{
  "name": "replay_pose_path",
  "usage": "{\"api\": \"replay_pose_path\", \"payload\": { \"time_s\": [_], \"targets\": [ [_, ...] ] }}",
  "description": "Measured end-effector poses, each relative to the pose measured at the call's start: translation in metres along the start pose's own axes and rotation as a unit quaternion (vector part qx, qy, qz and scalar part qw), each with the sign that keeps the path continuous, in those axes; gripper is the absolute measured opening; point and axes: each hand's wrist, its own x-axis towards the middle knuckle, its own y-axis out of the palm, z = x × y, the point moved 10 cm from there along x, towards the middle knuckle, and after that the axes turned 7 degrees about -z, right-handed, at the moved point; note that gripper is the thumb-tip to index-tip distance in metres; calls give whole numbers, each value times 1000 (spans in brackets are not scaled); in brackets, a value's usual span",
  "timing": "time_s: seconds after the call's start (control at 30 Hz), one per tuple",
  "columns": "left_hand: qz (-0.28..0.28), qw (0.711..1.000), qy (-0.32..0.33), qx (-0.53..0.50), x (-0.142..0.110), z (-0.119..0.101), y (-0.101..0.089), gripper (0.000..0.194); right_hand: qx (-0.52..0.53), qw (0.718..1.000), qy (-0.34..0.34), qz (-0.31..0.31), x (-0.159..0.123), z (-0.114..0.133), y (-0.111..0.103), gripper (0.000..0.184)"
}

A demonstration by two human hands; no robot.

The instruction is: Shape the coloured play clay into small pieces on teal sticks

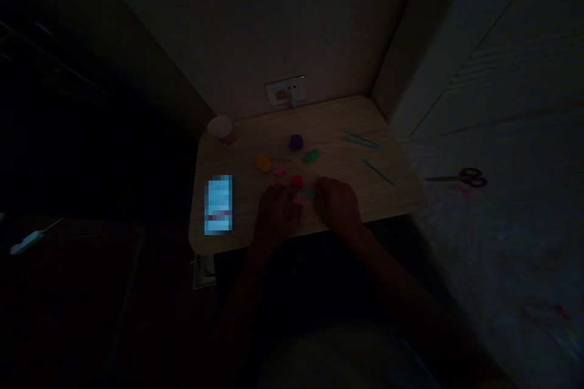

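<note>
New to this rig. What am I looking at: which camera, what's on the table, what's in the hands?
There is no robot: these are a person's two bare hands, seen in one picture from a camera worn on the head, looking forward and down. The room is very dark.

On the table lie orange, purple, green and red lumps, thin sticks, a cup and a lit screen. Scissors lie off to the right.

The right hand has a pale blue piece at its fingertips; the left hand is by a pink bit. It is too dark to confirm either grip.
</note>
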Motion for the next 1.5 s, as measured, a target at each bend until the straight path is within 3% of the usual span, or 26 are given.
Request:
{"api": "replay_pose_path", "payload": {
  "time_s": [0.23, 0.5, 0.73, 1.03, 1.27, 1.5],
  "targets": [
    [-48, 997, 6, 57, -17, -12, -19, 25, 8, 997, 52, 50, -24, 12, 3, 29],
    [-7, 994, 13, 106, -38, -17, -13, 47, 1, 992, 63, 108, -28, 17, 7, 25],
    [-2, 992, 25, 122, -38, -17, -10, 46, -27, 987, 91, 130, -28, 13, 1, 26],
    [-10, 996, -6, 93, -28, -15, -9, 28, -51, 986, 88, 130, -27, 11, -4, 28],
    [-65, 995, -63, 52, -18, -4, -13, 15, -83, 981, 63, 166, -32, 18, 0, 29],
    [-63, 997, -49, 17, -18, -5, -13, 8, -88, 977, 19, 195, -37, 32, 9, 29]
  ]
}}
